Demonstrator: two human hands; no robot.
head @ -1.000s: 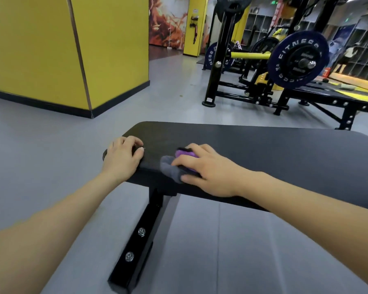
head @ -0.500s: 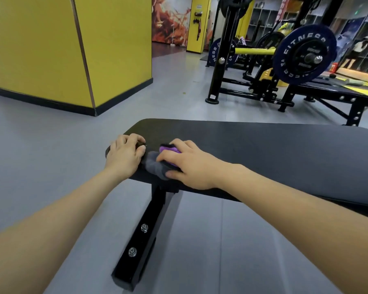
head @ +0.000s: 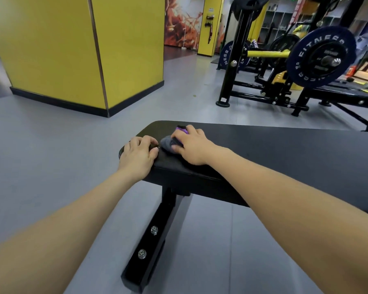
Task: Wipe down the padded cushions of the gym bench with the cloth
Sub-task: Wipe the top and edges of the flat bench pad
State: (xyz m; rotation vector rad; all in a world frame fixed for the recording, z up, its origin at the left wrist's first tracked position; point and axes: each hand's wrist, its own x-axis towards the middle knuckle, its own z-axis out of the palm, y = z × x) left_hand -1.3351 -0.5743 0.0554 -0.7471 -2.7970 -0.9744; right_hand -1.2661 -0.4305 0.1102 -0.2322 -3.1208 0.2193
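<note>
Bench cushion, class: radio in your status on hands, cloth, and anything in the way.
Left hand grips cushion end. Right hand presses cloth on cushion. Nothing in the way.
</note>
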